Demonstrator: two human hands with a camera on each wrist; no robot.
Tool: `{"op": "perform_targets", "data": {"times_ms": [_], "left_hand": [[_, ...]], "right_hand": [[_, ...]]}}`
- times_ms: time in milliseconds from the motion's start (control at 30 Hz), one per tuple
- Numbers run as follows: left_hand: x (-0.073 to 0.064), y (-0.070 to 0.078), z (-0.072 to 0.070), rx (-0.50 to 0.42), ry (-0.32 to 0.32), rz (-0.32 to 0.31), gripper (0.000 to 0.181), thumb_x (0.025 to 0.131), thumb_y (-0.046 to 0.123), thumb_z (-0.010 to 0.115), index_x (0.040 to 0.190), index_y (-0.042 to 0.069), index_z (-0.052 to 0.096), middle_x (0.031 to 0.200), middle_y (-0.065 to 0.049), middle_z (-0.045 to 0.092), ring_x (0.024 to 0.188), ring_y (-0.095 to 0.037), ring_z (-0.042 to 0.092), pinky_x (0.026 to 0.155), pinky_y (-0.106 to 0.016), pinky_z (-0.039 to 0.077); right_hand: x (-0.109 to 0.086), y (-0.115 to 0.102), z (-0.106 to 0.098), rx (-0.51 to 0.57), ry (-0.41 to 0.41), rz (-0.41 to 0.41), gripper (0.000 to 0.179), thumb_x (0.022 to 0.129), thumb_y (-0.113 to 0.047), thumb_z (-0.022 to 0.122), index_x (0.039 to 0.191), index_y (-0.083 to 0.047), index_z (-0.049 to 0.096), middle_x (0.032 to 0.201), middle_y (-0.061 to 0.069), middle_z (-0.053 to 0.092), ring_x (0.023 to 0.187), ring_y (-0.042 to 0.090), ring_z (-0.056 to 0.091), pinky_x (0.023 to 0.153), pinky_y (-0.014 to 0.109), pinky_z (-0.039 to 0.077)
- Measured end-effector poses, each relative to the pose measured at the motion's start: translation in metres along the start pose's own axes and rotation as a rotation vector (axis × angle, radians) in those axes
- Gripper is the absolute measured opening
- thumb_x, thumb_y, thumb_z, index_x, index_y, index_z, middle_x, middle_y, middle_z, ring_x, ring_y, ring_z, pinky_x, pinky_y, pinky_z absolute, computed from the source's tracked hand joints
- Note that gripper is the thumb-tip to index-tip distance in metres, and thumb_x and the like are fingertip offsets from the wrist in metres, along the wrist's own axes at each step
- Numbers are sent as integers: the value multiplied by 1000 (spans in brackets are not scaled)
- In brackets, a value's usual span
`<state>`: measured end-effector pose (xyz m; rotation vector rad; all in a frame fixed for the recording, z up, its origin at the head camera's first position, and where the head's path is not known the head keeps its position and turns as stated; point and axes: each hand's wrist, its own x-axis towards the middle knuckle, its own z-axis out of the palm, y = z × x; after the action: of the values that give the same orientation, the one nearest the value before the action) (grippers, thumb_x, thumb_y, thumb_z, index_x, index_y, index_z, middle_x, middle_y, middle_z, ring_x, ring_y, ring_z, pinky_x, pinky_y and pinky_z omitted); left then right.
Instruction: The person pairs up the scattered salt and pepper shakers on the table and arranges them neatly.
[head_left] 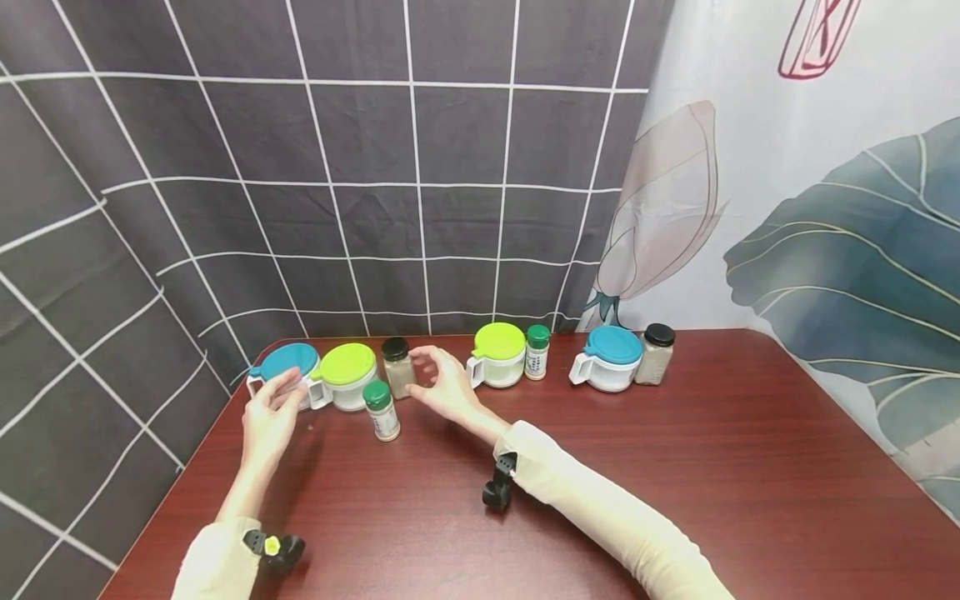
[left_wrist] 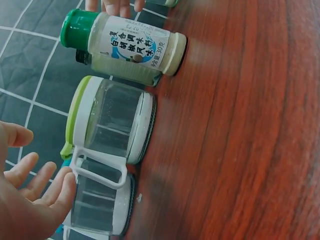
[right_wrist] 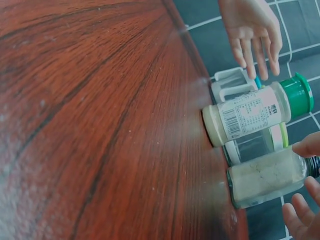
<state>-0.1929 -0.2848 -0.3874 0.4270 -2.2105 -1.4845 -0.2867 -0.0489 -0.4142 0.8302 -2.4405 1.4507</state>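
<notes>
My left hand point(head_left: 270, 425) hovers over the blue-lidded jar point(head_left: 291, 358) at the left, fingers loosely spread and holding nothing. Beside it stands a lime-lidded glass jar point(head_left: 348, 377) with a white handle point(left_wrist: 100, 170). My right hand point(head_left: 450, 387) is at the black-capped jar of pale powder point(right_wrist: 267, 179). Its thumb point(right_wrist: 307, 145) overlaps the jar's shoulder in the right wrist view, while the other fingers stay spread on the far side. In front of these jars, a green-capped seasoning shaker point(head_left: 382, 411) stands upright, untouched by either hand.
Farther right stand another lime-lidded jar point(head_left: 499, 356), a second green-capped shaker point(head_left: 537, 352), a blue-lidded jar point(head_left: 611, 360) and a black-capped jar point(head_left: 655, 356). They line the back of the reddish-brown table point(head_left: 675, 475), against a grey checked curtain point(head_left: 360, 217).
</notes>
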Motion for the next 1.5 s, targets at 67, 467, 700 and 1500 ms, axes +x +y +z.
{"op": "perform_targets", "data": {"times_ms": [67,467,700,1500], "left_hand": [[1,-1,0,1,2,-2,39,94,19,59,131,5,58,132,-19,58,79,26,51,73,1,43],[5,-10,0,-1,8,-34,39,93,18,60,131,5,58,130,-9,62,78,26,50,73,0,45],[5,-14,2,4,13,-6,40,92,17,60,129,1,58,130,-19,59,77,26,50,70,1,44],[6,-15,7,80,-12,7,39,92,18,61,129,4,59,129,-17,61,76,31,45,73,2,36]], "right_hand": [[0,0,0,3,0,1,47,76,-7,77,119,-8,59,109,12,67,98,23,65,84,27,53],[-4,-1,3,53,-18,-12,48,75,-4,76,120,-6,58,109,16,66,95,27,66,81,33,57],[-8,-5,1,98,-35,-45,48,75,-3,76,120,-2,58,109,20,65,95,33,65,81,36,57],[-14,-12,6,184,-140,-18,47,80,-6,73,123,-5,56,113,17,64,96,31,66,82,37,58]]}}
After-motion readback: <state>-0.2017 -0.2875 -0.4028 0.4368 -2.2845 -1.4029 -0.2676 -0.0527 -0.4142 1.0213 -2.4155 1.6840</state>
